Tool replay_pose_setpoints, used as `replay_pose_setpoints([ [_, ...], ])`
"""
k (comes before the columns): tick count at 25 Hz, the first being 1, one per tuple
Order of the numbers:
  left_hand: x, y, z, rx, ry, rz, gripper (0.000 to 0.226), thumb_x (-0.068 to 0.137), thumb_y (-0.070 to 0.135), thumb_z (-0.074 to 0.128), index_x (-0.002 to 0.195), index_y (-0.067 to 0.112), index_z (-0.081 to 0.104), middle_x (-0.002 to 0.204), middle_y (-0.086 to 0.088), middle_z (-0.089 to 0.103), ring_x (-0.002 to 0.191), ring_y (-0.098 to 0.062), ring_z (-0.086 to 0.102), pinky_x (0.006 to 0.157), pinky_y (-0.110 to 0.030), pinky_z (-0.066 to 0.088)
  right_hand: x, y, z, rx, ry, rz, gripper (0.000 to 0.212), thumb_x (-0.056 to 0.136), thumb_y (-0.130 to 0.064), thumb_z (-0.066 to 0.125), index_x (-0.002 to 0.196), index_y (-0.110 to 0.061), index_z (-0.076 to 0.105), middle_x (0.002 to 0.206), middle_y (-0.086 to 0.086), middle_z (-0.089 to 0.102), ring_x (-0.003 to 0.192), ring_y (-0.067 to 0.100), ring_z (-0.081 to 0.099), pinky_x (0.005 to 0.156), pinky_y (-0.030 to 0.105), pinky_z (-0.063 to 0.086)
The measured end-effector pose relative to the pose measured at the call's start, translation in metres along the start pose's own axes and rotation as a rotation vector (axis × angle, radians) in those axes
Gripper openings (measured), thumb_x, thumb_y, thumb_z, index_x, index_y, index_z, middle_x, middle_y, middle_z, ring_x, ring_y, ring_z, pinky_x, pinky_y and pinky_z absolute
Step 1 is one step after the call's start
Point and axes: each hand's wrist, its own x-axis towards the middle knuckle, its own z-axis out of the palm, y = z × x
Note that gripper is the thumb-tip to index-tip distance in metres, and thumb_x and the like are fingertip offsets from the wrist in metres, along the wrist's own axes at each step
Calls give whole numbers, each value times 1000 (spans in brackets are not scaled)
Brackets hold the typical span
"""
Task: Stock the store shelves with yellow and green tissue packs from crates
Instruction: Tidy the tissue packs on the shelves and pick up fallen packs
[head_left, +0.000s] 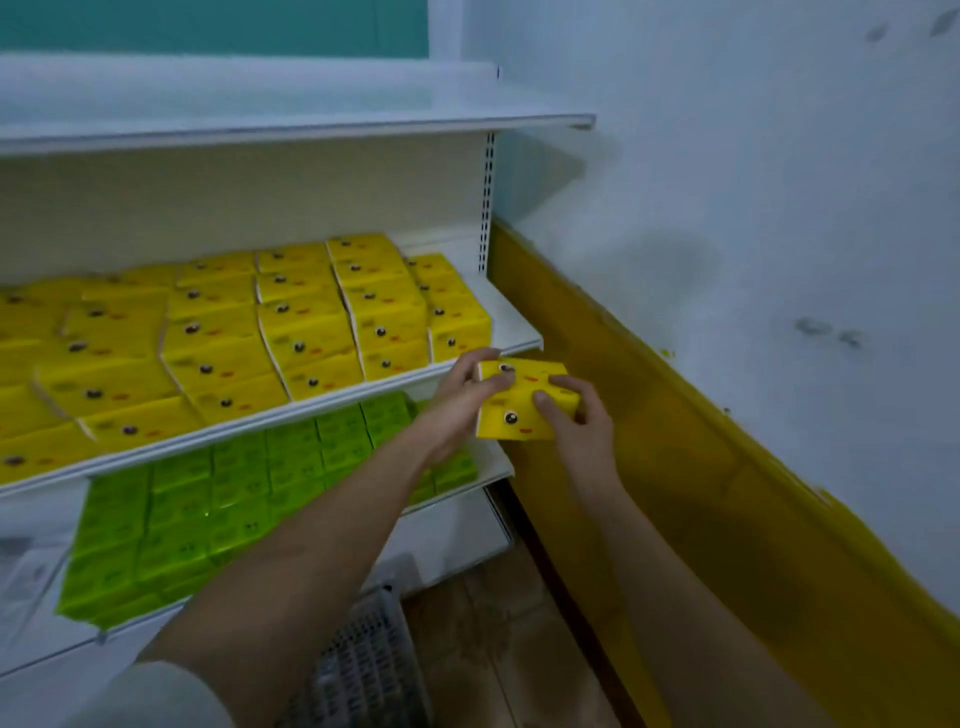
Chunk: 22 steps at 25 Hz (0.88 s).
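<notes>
Yellow tissue packs (522, 402), apparently two pressed together, are held by both hands just off the right end of the middle shelf (524, 343), the left hand (467, 389) curled round their left edge and the right hand (571, 410) gripping from the right. The step looks like placing: rows of yellow packs (311, 322) nearly fill that shelf, green packs (208, 509) lie on the shelf below, and a grey crate (363, 665) sits on the floor. Next, the packs likely need sliding into the narrow bare strip at the shelf's right end.

Pale wall (753, 182) with mustard-yellow base band (675, 441) — brown tiled floor (498, 649).
</notes>
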Motion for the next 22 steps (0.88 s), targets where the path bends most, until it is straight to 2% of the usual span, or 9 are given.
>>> replay_pose_setpoints([
  [2,26,34,-11,285,23,97,57,63,68,74,114,50,59,135,-1,53,117,-21,58,94,-45,53,31,-26,19,85,22,-16,21,84,-28,74,101,-35,65,123,7,59,108,21,61,73,29,55],
  [3,39,49,-17,413,5,144,66,61,72,73,121,49,55,135,1,52,120,-18,55,98,-42,51,48,-33,27,107,27,-26,20,83,-28,75,98,-37,65,121,7,61,107,23,62,74,32,56],
  [6,84,85,-39,759,-64,270,84,71,47,81,143,32,40,140,3,46,129,-15,44,105,-30,39,103,-48,49,114,3,-80,18,80,-31,75,91,-42,66,116,7,63,107,26,61,81,41,56],
  [8,123,99,-55,1013,5,282,99,62,55,83,146,32,34,146,-2,42,134,-23,40,110,-39,36,143,-51,65,94,-64,-93,20,80,-30,75,91,-43,65,119,8,60,109,25,59,83,39,54],
  [11,185,110,-78,1304,157,114,116,54,71,75,150,31,24,153,-8,35,141,-35,28,112,-57,26,200,-45,95,41,-178,-82,23,83,-21,72,93,-40,63,124,6,55,113,19,54,79,28,48],
  [14,226,111,-91,1423,225,-57,111,64,67,74,152,26,20,157,-9,28,145,-37,13,116,-60,8,252,-35,123,-37,-325,-53,31,84,-10,66,105,-32,62,127,3,48,116,17,48,73,22,44],
  [17,253,110,-106,1524,280,-92,93,73,62,70,148,24,29,153,-10,34,142,-35,18,116,-61,5,290,-22,143,-135,-438,-34,37,88,-5,60,120,-24,59,130,4,47,114,16,50,68,22,48],
  [19,268,111,-111,1579,320,-103,84,77,56,68,147,25,32,150,-10,35,141,-35,21,116,-62,5,311,-11,153,-229,-467,-94,35,91,-4,58,123,-20,58,134,5,49,116,15,50,76,21,48],
  [22,284,113,-113,1643,396,-124,79,79,56,67,145,29,34,152,-9,25,142,-34,17,113,-68,5,337,-1,170,-370,-424,-205,31,92,-6,60,121,-18,62,130,8,55,118,23,54,92,29,46],
])
